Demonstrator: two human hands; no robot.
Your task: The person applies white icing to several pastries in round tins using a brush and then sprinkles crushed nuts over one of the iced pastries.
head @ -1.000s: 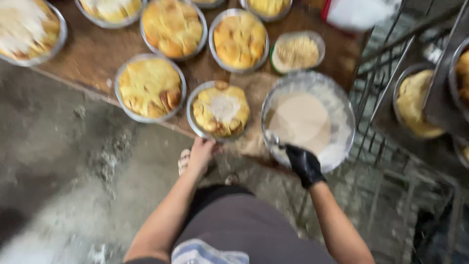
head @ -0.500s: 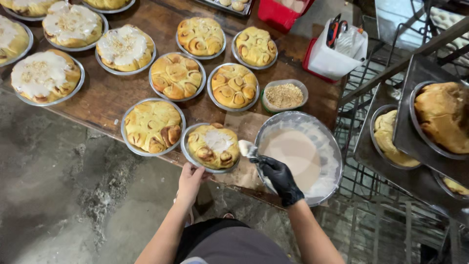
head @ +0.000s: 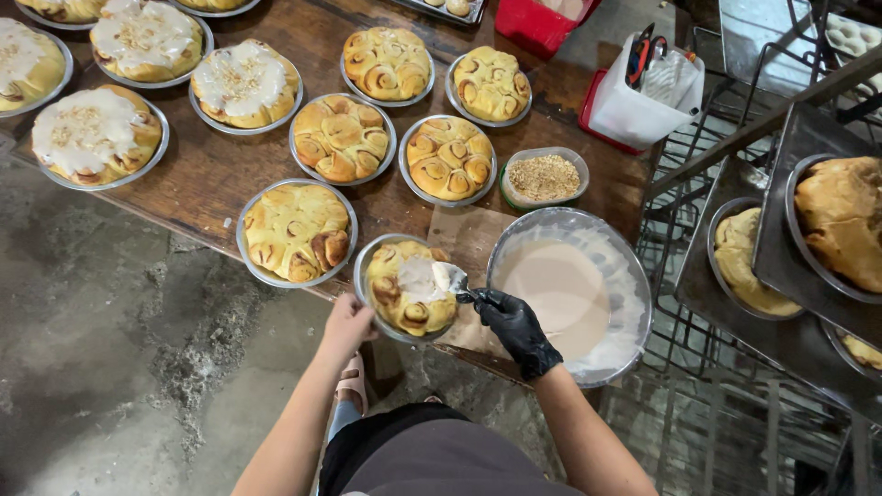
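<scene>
My bare left hand (head: 347, 323) grips the near rim of a round metal pan of cinnamon rolls (head: 404, 292) at the table's front edge. My right hand (head: 516, 329), in a black glove, holds a metal spoon (head: 453, 279) whose bowl rests on the white icing spread over the middle of those rolls. Just right of the pan stands a large metal bowl of pale beige icing (head: 566, 296), with my gloved hand over its left rim.
Several more pans of rolls cover the wooden table (head: 230, 174); three at the far left are iced (head: 90, 134). A small container of chopped nuts (head: 544, 177), a white tub of tools (head: 643, 87) and a metal rack with baked rolls (head: 841, 220) stand to the right.
The view has steadied and come closer. My right hand brought the spoon from the icing bowl onto the rolls, where the white patch of icing is larger. My left hand stays at the pan's rim.
</scene>
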